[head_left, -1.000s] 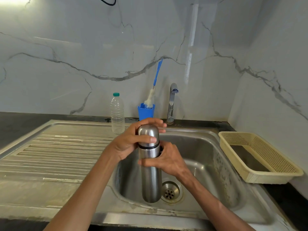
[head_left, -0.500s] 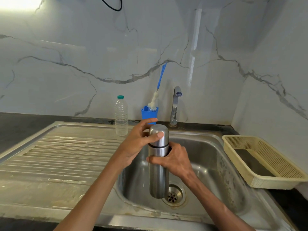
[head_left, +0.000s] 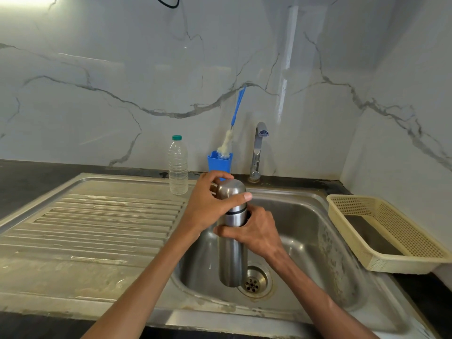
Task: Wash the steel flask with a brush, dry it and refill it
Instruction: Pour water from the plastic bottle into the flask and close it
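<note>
Both hands hold the steel flask [head_left: 231, 250] upright over the sink [head_left: 303, 216]: my right hand [head_left: 256, 234] wraps its body, my left hand [head_left: 210, 204] has shifted round the cap [head_left: 231, 195], so unscrewing seems underway.

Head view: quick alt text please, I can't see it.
Over the sink, the left hand grips the steel flask's cap while the right hand holds its body. Behind stand a bottle brush in a blue cup, a water bottle and the tap.
</note>
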